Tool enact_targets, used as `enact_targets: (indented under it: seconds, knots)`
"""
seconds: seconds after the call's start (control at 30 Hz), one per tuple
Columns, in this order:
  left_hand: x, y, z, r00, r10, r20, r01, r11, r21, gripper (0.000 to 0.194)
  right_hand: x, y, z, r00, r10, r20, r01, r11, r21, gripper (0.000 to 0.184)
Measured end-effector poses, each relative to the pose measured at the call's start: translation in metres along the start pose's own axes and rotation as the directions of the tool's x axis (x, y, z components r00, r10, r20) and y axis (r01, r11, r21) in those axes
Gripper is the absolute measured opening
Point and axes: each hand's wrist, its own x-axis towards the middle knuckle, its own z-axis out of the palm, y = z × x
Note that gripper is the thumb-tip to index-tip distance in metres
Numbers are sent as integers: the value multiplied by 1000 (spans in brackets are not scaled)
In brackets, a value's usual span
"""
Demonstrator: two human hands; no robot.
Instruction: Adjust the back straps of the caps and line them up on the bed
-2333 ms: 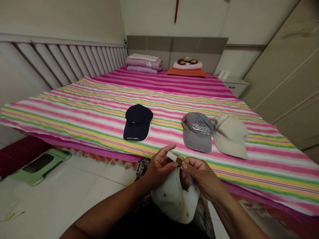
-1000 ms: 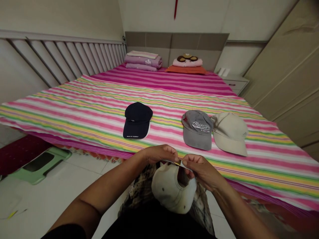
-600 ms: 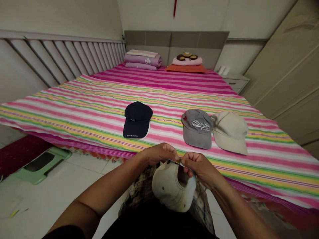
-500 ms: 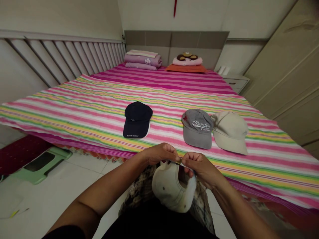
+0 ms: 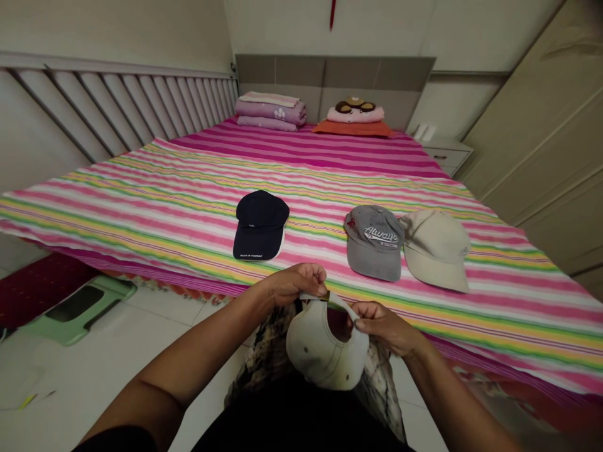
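Off-white cap (image 5: pixel 320 355) held just short of the bed's (image 5: pixel 179 207) near edge, above the wearer's patterned trousers (image 5: pixel 384 392), its back opening turned up toward the bed. Left hand (image 5: pixel 296 280), on the bed side of the cap: thumb and fingers clamped on the rear strap (image 5: pixel 347 306), right beside a small brassy buckle (image 5: pixel 325 296). Right hand (image 5: pixel 384 326), also by the bed's near edge: thumb and fingertips pinched together on the strap's other end, where it meets the cap. Strap bowed between the two grips. On the bed, near part, left of its middle: navy cap (image 5: pixel 261 223), brim toward the near edge, small white lettering along it. On the bed's near right part: gray cap (image 5: pixel 374 242) marked "Always", side against a beige cap (image 5: pixel 438 248); both brims face the near edge. Bed's far end, left: folded purple bedding (image 5: pixel 271 114); right: pink bundle (image 5: pixel 355 115) on an orange piece (image 5: pixel 351 128). Past the bed's far right corner, white cabinet (image 5: pixel 445 156). Floor below the bed's near left edge: green stool (image 5: pixel 106 294).
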Motion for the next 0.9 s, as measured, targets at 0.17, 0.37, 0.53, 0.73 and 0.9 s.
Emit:
enact_targets:
  seconds: [0.17, 0.37, 0.53, 0.73, 0.9]
  knots:
    - [-3, 5, -1, 999, 53, 10, -53, 998, 21, 36, -6, -11, 0, 995, -88, -47, 89, 996, 30, 32]
    - [-7, 11, 4, 991, 136, -2, -135, 990, 49, 36, -12, -27, 2, 981, -174, -88, 178, 983, 38, 33]
    - [-17, 27, 6, 987, 96, 128, -91, 995, -50, 38, -17, -43, 15, 955, -252, -157, 260, 965, 34, 39]
    - [-18, 19, 2, 945, 11, 327, 25, 994, -107, 56, -13, -67, 35, 899, -392, -196, 410, 910, 62, 44]
    - [-15, 12, 0, 966, 61, 250, -43, 996, -78, 44, -4, -78, 32, 917, -358, -179, 386, 909, 158, 34]
